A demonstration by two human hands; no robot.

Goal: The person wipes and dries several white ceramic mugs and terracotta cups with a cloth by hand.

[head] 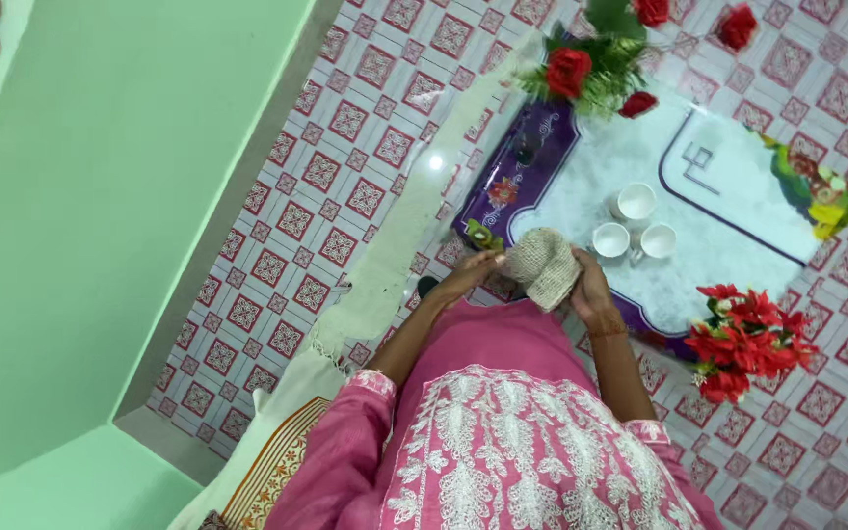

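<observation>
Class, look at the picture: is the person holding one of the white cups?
No: both the left hand and right hand grip a beige knitted cloth, while the three white cups stand untouched on the table.

Place: probably a home room, though the view is tilted.
Floor: red-and-white patterned tiles (345,167).
Walls: plain green paint (100,196).
Furnishing: low purple-edged white table (542,157) with three white cups (633,201), red artificial flowers (743,339).

Three white cups (634,228), red flowers (743,339)
</observation>
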